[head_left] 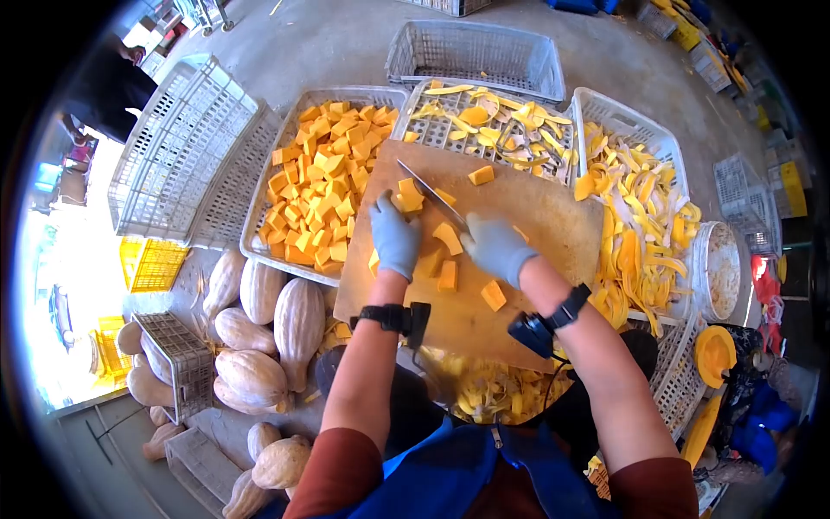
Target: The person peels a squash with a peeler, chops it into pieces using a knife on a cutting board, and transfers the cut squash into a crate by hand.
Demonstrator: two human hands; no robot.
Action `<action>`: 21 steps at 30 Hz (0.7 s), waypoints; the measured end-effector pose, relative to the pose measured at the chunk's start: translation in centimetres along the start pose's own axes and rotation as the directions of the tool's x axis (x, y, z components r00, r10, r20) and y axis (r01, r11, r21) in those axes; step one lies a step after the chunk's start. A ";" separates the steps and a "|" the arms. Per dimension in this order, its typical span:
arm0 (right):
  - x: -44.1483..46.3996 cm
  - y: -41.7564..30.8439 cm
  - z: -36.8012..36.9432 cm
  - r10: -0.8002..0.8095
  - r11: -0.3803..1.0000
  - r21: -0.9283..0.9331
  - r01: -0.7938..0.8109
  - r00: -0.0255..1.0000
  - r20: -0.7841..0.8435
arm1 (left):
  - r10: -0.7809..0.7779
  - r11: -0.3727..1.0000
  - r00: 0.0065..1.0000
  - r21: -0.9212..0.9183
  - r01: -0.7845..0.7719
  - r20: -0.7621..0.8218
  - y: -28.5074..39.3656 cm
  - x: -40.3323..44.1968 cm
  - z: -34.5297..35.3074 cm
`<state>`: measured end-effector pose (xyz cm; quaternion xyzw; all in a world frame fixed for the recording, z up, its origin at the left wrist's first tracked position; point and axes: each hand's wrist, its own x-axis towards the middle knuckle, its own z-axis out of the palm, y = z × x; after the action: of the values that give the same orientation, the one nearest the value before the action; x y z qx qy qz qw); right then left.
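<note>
On a worn wooden cutting board lie several orange pumpkin chunks, among them a loose chunk near the front. My left hand, in a grey glove, has its fingers bent against a pumpkin piece on the board's left side. In my right hand, gloved too, is the handle of a kitchen knife; its blade points up and left, close beside that piece. To the left, a crate is heaped with pumpkin cubes.
Peel strips fill a crate at right and partly cover another crate behind the board. Whole pumpkins lie on the floor at left, below stacked crates. A white bucket stands at right. Another person is at upper left.
</note>
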<state>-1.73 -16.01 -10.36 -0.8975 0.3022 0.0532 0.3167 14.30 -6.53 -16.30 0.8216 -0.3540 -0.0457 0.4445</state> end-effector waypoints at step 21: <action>-7.2 1.5 -2.1 0.357 0.422 0.894 -0.151 0.934 -0.011 | -0.099 0.898 0.957 -0.391 0.204 0.272 4.9 -2.2 -5.5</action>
<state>-8.65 -14.58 -7.41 -0.5478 0.4481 -0.1529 0.6898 12.14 -3.01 -9.80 0.7216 -0.3230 -0.2558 0.5563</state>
